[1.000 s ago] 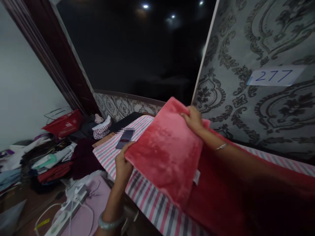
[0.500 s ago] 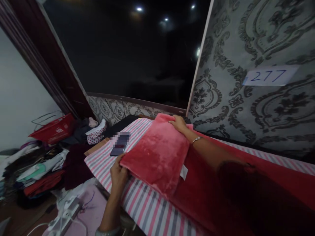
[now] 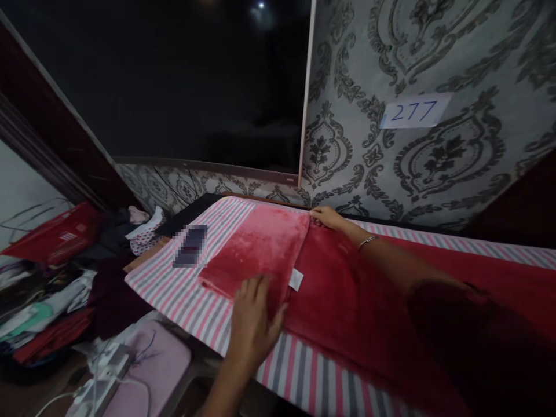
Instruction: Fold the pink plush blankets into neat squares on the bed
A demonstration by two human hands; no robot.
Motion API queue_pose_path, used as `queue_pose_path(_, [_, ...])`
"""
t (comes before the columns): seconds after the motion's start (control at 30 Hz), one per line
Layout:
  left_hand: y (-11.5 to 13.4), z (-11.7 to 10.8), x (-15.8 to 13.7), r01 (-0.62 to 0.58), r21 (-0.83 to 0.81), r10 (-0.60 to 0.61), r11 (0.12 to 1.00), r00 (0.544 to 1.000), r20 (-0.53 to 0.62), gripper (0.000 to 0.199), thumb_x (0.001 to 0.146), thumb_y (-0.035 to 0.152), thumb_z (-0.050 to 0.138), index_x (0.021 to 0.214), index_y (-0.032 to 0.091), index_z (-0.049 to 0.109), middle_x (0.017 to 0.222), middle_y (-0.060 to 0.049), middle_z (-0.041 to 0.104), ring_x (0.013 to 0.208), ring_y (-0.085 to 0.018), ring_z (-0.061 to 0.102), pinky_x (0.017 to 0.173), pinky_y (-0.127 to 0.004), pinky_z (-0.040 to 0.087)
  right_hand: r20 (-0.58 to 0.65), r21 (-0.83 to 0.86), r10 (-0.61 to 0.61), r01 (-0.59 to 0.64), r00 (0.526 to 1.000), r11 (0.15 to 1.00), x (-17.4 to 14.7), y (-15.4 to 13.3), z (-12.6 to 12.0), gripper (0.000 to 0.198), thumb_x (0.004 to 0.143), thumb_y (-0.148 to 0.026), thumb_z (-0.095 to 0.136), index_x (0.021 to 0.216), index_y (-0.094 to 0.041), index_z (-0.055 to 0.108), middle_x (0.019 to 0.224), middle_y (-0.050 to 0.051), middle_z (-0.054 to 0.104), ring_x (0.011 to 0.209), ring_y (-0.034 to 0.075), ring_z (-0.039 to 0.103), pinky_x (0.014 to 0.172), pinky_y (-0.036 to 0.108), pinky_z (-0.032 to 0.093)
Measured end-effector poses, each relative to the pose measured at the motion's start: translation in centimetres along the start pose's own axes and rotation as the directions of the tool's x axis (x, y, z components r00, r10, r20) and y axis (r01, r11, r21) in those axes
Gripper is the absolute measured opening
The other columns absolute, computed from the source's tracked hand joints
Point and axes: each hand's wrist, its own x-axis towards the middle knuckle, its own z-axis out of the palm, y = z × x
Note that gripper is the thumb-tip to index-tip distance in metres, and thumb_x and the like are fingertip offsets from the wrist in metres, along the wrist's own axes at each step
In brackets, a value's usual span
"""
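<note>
A red plush blanket (image 3: 330, 289) lies along a striped cloth (image 3: 174, 295), its left end folded over into a lighter-looking flap (image 3: 260, 231). At the flap's near edge, my left hand (image 3: 254, 318) rests on the plush with fingers stretched out and thumb apart. My right hand (image 3: 328, 218) pinches the far corner of the fold, where the flap meets the rest of the blanket. A small white label (image 3: 296, 280) sticks out from under the flap's edge between my two hands.
A dark flat object (image 3: 190, 246), pixelated, lies left of the blanket. Heaped clothes (image 3: 47, 313) and a red bag (image 3: 56, 231) are at the left. Below them, a power strip (image 3: 102, 376) sits on a pink surface (image 3: 163, 359). A large dark screen (image 3: 174, 81) hangs behind.
The raised flap has been lowered flat. My left hand let go of its left corner and moved right onto the near edge; my right hand shifted to the fold's far corner. The view turned right.
</note>
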Motion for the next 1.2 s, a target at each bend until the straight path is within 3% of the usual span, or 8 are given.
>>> queue_pose_path(0.17, [2.8,3.7,-0.4,0.095,0.184,-0.126,0.978,0.978,0.164,0.043,0.084,0.016,0.064,0.126,0.011,0.058,0.115,-0.016,0.061,0.102,-0.031,0.057,0.086,-0.045,0.049,-0.060,0.059,0.058,-0.054,0.997,0.997,-0.8,-0.2,2.2,0.023,0.091,-0.033,0.058,0.103,-0.016,0.069,0.069,0.002,0.069,0.057,0.014,0.062,0.055,0.022,0.050])
queue_pose_path(0.37, [1.6,3.1,0.1,0.009,0.283,-0.078,0.959,0.969,0.236,0.047,0.083,0.002,0.052,0.128,0.013,0.058,0.105,-0.011,0.064,0.095,-0.027,0.060,0.081,-0.040,0.049,-0.224,0.059,0.041,-0.028,0.974,0.998,0.2,-1.6,4.1,0.033,0.073,-0.016,0.064,0.106,-0.021,0.070,0.101,0.004,0.075,0.094,0.020,0.068,0.082,0.028,0.054])
queue_pose_path(0.5, [2.6,2.7,1.1,-0.051,0.250,-0.002,0.967,0.978,0.210,0.050,0.084,0.002,0.049,0.131,0.017,0.058,0.106,-0.010,0.065,0.094,-0.026,0.061,0.083,-0.040,0.050,-0.306,0.054,0.037,-0.021,0.951,0.998,0.6,-1.3,2.8,0.041,0.075,-0.015,0.058,0.114,-0.021,0.068,0.111,0.004,0.074,0.102,0.021,0.067,0.089,0.029,0.053])
queue_pose_path(0.63, [4.2,3.8,0.7,-0.146,0.211,0.068,0.967,0.939,0.338,0.042,0.085,0.004,0.051,0.122,0.018,0.064,0.104,-0.011,0.067,0.095,-0.028,0.062,0.080,-0.041,0.052,-0.314,0.031,0.060,-0.053,0.948,0.998,-0.6,-0.3,1.6,0.042,0.072,-0.012,0.061,0.111,-0.020,0.070,0.104,0.006,0.075,0.098,0.022,0.068,0.089,0.031,0.053])
queue_pose_path(0.8, [3.9,2.6,0.0,-0.099,0.017,0.089,0.995,0.948,0.306,0.040,0.089,0.016,0.056,0.128,0.017,0.061,0.113,-0.014,0.067,0.104,-0.031,0.063,0.086,-0.045,0.054,-0.316,0.014,0.058,-0.057,0.947,0.998,-3.5,0.1,0.8,0.046,0.079,-0.014,0.060,0.125,-0.016,0.066,0.114,0.011,0.073,0.103,0.024,0.068,0.094,0.035,0.052])
queue_pose_path(1.03, [4.4,-0.3,2.3,-0.091,-0.268,0.145,0.959,0.971,0.189,0.029,0.099,0.023,0.046,0.121,0.017,0.063,0.110,-0.011,0.069,0.103,-0.025,0.064,0.093,-0.041,0.053,-0.214,-0.100,-0.189,0.171,0.958,0.980,-13.5,3.0,-2.0,0.040,0.084,-0.018,0.059,0.123,-0.019,0.069,0.126,0.011,0.068,0.112,0.026,0.063,0.102,0.040,0.048])
queue_pose_path(1.1, [5.2,0.0,2.3,-0.202,-0.286,0.274,0.937,0.932,0.238,0.027,0.099,0.023,0.047,0.120,0.017,0.064,0.109,-0.011,0.069,0.104,-0.025,0.063,0.093,-0.041,0.052,-0.123,-0.140,-0.305,0.288,0.944,0.947,-18.3,4.2,-2.6,0.034,0.088,-0.022,0.057,0.118,-0.021,0.072,0.122,0.011,0.069,0.112,0.027,0.063,0.102,0.043,0.048])
queue_pose_path(1.2, [5.7,0.7,1.5,-0.373,-0.315,0.474,0.873,0.803,0.360,0.027,0.098,0.026,0.053,0.122,0.018,0.063,0.114,-0.011,0.067,0.107,-0.027,0.061,0.095,-0.044,0.052,-0.042,-0.163,-0.394,0.383,0.918,0.909,-26.2,5.2,-3.1,0.028,0.095,-0.030,0.052,0.113,-0.026,0.073,0.120,0.010,0.068,0.115,0.027,0.061,0.102,0.045,0.048])
